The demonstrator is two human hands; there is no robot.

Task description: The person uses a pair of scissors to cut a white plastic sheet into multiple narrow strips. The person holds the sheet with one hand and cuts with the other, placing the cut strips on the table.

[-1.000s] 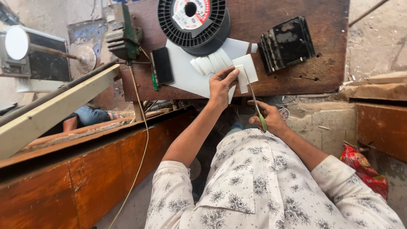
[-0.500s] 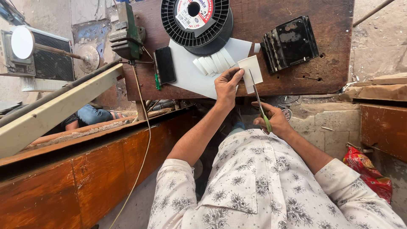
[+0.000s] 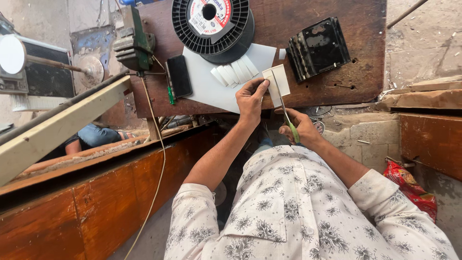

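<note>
Half-hidden scissors point(image 3: 285, 111) in right hand point(image 3: 301, 129)

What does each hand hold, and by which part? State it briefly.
The left hand pinches the white paper piece by its near left edge. The right hand holds the scissors by their green handles, blades across the paper.

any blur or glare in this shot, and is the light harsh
Head view: soft, even daylight with faint shadows; wide-lens bending at the edges. The left hand on the small white paper piece and the right hand with green-handled scissors look sharp; no strong glare.
</note>
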